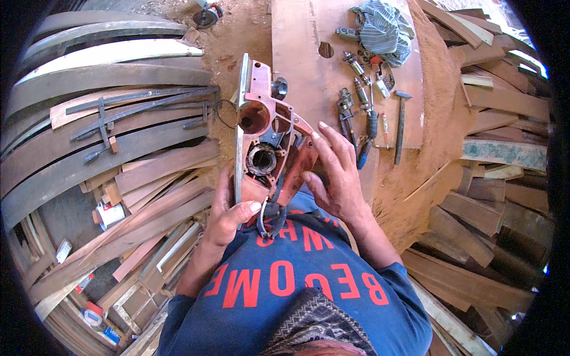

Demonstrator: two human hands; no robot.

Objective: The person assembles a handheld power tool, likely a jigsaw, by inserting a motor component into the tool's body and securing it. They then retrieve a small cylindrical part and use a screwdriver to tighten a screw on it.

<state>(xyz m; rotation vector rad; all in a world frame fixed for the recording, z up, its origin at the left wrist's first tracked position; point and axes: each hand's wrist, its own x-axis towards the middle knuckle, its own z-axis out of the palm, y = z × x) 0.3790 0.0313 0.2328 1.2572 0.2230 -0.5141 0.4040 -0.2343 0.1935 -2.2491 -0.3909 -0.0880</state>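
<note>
The red housing of an opened power tool, looking like an electric planer, stands on end above my lap with its long flat metal base to the left. Its inside shows a round bore and a ring of dark windings. My left hand grips the lower end, thumb across the red body, other fingers behind the base. Stretched fingers of my right hand touch the handle on the right side, thumb apart from them. A dark cable hangs from the bottom.
On a wooden board ahead lie metal tool parts, a hammer, a screwdriver and a striped cloth. Curved planks with bar clamps fill the left; wood offcuts and sawdust lie right.
</note>
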